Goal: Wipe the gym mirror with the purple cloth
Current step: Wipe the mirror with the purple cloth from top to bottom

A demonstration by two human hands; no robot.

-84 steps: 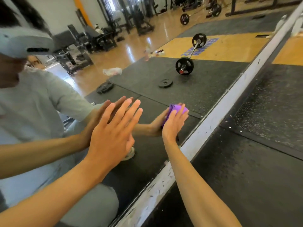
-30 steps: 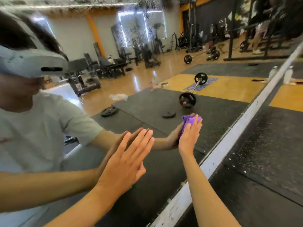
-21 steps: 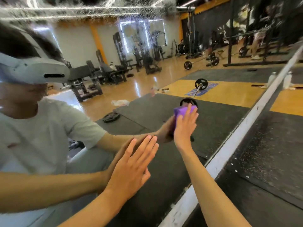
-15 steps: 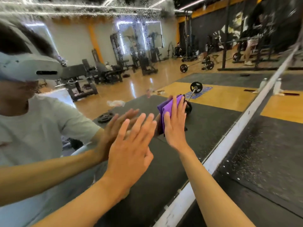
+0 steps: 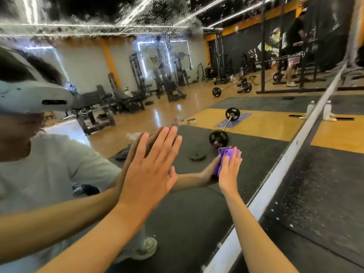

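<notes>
The gym mirror (image 5: 177, 56) fills the left and middle of the view, with spray droplets across its upper part. My left hand (image 5: 151, 166) lies flat against the glass, fingers straight and together. Further right, my right hand (image 5: 229, 170) presses the folded purple cloth (image 5: 223, 156) onto the mirror with straight fingers. The cloth shows above and left of those fingers. Both hands and the cloth are doubled by their reflections.
A white frame strip (image 5: 275, 174) runs diagonally along the mirror's lower edge, with black speckled rubber floor (image 5: 315, 194) to its right. Two bottles (image 5: 327, 112) stand on the floor further along. The mirror reflects a barbell, weight plates, benches and racks.
My right hand has slid the cloth down and to the right across the glass after reaching up and left. The view has tilted upward, showing more of the droplet-covered upper mirror. My left hand stays flat.
</notes>
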